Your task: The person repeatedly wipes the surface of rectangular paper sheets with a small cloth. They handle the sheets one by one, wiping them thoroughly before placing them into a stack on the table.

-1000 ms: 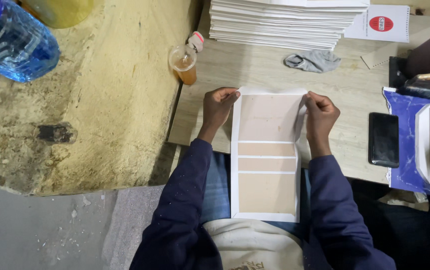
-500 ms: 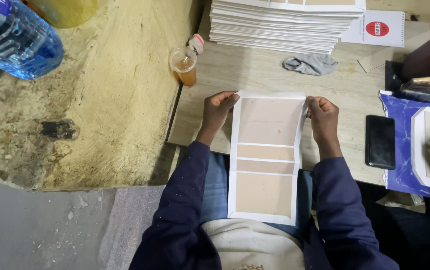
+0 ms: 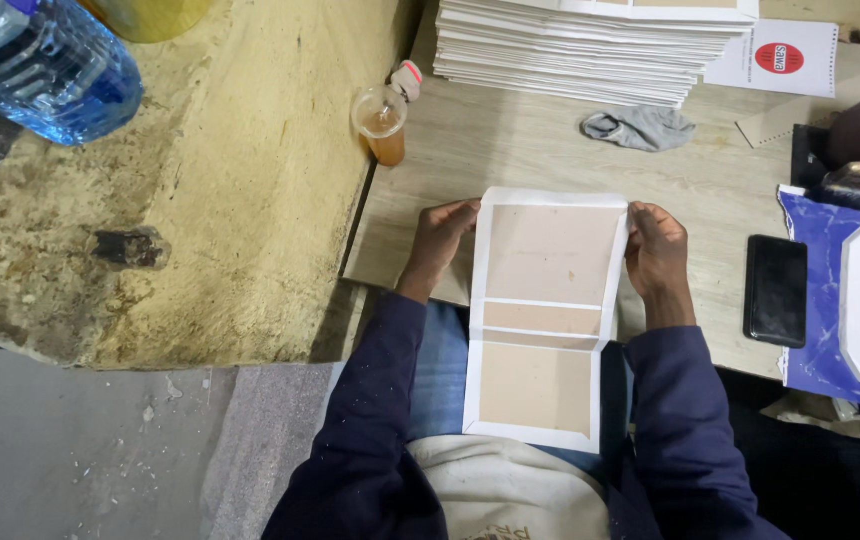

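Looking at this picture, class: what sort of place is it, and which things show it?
Probably a small bookbinding or stationery workshop: a tall stack of white sheets on the table, and both hands gripping a white-edged board cover.

A pale grey wood-grain table [image 3: 510, 140] fills the upper right, its near edge running across the middle of the view. Just beside it on the left stands a rough, stained yellowish block of stone or concrete [image 3: 230, 180]. Below lies a dusty grey concrete floor [image 3: 80, 450]. The light is even and soft.
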